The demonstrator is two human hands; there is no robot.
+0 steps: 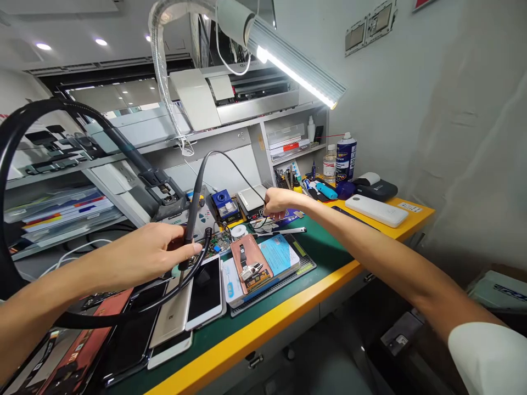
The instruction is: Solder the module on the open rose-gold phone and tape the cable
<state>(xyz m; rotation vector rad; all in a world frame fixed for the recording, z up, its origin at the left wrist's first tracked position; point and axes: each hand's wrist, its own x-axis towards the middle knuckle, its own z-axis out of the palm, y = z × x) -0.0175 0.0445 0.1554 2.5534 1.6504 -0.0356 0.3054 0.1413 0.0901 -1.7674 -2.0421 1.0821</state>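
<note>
My left hand (168, 249) is closed round the black handle of a soldering iron (192, 216), held nearly upright over the phones at the left of the bench. From its top a thin black cable (230, 158) arches over towards my right hand (278, 203). That hand is closed low over the back of the bench; its fingertips are turned away, so what they hold is hidden. Below and between the hands, an opened pink phone housing (247, 255) with a small metal part on it lies on a blue-and-white box (280, 252). A white tablet (206, 291) lies below my left hand.
A thick black hose (12, 137) loops at the left, and a black tube (164, 296) curves over the phones. A lit lamp (296, 66) hangs overhead. A spray can (345, 159) and a white power bank (376, 210) stand and lie at the back right.
</note>
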